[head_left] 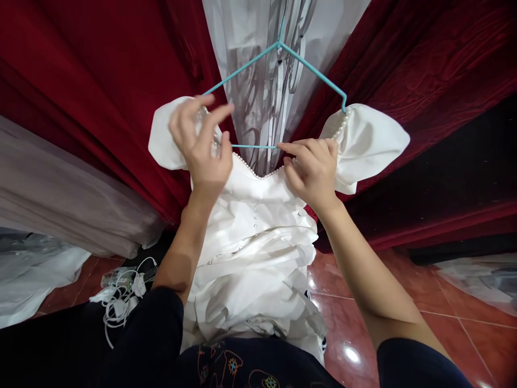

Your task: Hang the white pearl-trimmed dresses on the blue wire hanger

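A white dress [258,258] with puffed sleeves and pearl trim along its neckline hangs in front of me on a light-blue wire hanger [313,69]. My left hand [205,143] is over the inner edge of the left sleeve [163,141], slightly blurred, with its fingers spread and nothing between them. At the right of the neckline is my right hand [313,170], fingers bent together at the hanger's lower bar and the dress edge. The right sleeve [369,143] hangs just beyond it, below the hanger's right end.
Dark red curtains [121,70] hang on both sides, with sheer white fabric [250,70] between them. White cables [121,302] lie in a tangle at the lower left. Reddish floor tiles [351,323] show at the lower right. Pale tulle [36,275] spreads at the far left.
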`<action>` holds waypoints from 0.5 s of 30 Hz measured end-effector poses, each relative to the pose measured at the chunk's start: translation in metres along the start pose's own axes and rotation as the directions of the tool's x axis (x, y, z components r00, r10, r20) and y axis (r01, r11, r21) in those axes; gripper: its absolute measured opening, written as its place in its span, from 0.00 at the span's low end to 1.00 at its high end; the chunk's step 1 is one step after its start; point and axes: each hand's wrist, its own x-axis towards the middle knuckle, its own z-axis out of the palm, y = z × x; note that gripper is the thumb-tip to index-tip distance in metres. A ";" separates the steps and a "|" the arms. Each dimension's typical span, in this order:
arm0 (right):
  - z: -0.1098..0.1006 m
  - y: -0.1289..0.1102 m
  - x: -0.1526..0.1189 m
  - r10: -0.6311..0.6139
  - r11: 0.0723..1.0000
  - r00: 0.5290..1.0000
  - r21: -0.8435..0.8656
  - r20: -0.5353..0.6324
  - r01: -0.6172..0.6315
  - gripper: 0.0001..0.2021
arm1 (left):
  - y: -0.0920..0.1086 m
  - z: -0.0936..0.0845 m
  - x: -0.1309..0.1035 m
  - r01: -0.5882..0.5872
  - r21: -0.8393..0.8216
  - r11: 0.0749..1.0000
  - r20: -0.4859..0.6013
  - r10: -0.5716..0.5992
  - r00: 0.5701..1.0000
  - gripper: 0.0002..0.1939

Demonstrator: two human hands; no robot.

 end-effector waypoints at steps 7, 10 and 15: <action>-0.006 0.013 0.006 0.042 0.999 0.999 0.034 0.012 -0.043 0.14 | -0.056 -0.025 0.040 0.084 -0.047 0.995 -0.106 -0.089 0.990 0.20; -0.012 0.010 0.009 0.048 0.997 0.999 0.066 0.021 -0.049 0.12 | -0.072 -0.038 0.044 0.115 -0.029 0.993 -0.258 -0.118 0.959 0.21; -0.011 0.008 0.008 0.034 0.996 0.999 0.081 0.014 -0.035 0.13 | -0.076 -0.052 0.015 0.288 0.004 0.957 -0.240 -0.279 0.930 0.11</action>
